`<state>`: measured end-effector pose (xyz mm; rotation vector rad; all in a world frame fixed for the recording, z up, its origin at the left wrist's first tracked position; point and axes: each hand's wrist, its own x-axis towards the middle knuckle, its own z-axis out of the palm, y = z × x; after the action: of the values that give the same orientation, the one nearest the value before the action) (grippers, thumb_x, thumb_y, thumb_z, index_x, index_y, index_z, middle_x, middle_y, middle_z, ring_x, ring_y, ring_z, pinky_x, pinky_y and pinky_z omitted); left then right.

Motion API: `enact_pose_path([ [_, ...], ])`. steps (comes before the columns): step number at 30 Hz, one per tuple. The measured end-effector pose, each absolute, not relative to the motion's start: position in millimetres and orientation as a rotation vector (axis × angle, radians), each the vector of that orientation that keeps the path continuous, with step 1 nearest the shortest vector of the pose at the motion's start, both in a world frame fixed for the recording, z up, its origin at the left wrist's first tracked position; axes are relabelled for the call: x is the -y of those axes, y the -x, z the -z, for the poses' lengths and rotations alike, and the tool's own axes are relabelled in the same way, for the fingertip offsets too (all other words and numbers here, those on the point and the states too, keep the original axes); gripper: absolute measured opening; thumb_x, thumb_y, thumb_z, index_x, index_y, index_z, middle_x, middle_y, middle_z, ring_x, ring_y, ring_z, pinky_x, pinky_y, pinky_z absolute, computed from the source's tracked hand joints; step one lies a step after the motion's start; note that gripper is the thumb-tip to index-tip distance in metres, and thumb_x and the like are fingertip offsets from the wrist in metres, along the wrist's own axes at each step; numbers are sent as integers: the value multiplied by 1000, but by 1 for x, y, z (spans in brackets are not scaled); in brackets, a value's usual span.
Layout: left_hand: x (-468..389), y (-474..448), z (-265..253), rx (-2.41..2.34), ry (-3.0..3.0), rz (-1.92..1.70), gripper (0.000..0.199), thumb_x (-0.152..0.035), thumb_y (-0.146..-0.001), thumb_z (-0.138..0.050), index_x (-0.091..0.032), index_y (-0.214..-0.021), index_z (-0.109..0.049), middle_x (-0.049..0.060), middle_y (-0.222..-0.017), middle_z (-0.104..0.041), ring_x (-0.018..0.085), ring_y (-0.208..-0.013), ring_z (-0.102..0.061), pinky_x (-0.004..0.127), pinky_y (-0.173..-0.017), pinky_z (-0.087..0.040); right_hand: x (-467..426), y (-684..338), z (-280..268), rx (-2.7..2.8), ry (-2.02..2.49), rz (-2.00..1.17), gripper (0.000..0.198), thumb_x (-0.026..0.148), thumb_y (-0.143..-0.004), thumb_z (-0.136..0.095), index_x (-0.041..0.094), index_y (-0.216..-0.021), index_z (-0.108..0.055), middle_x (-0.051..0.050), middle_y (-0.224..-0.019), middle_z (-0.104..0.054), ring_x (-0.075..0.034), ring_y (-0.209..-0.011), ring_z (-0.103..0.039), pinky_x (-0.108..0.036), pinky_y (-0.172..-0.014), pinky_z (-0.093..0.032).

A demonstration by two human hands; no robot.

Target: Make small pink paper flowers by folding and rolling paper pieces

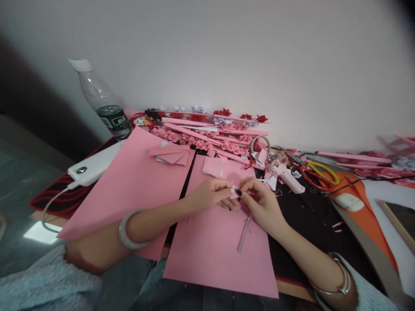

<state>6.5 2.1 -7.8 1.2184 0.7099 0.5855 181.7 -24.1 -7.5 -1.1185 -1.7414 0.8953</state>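
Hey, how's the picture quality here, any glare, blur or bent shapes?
Head view: soft, greyish light on the wall, top right corner dark and blurred. Head view: a bright patch at lower left, probably glare. Head view: the bottle leans outward, likely wide-angle distortion. Head view: the small pink paper between left hand and right hand is too small to make out its folds.

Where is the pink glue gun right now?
In the head view, the pink glue gun lies right of centre, beyond the right hand, with the orange scissor handle just to its right.
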Motion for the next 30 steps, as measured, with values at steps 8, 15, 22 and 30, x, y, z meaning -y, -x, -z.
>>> enact_pose_path([
  [8, -3, -7, 10, -722, -1243, -596, 22, -35, -82, -54, -13, -82, -58, 9, -79, -71, 17, -72, -68, 28, -68, -52, 24, -181, 7, 1719, 1119, -886, 8, 19, -83, -52, 19, -75, -50, -3, -82, -51, -15, -75, -51, -27, -62, -41],
  [15, -1, -7, 5, -745, -1267, -597, 23, -34, -82, -53, -12, -83, -59, 11, -84, -70, 18, -76, -68, 28, -68, -52, 24, -181, 8, 1700, 1153, -885, 8, 19, -83, -51, 19, -75, -49, -3, -82, -51, -15, -74, -51, -26, -59, -42],
  [22, 0, -8, 5, -740, -1268, -598, 22, -32, -82, -54, -11, -84, -60, 12, -86, -70, 18, -75, -68, 28, -69, -52, 25, -180, 8, 1682, 1161, -880, 10, 20, -84, -50, 19, -74, -48, -3, -78, -52, -14, -68, -50, -26, -57, -41],
  [30, 0, -9, 4, -736, -1269, -573, 18, -29, -84, -51, -12, -82, -57, 11, -86, -71, 18, -78, -68, 28, -69, -52, 25, -181, 9, 1675, 1203, -870, 10, 20, -85, -48, 20, -75, -46, -1, -75, -53, -13, -63, -50, -27, -56, -41],
])
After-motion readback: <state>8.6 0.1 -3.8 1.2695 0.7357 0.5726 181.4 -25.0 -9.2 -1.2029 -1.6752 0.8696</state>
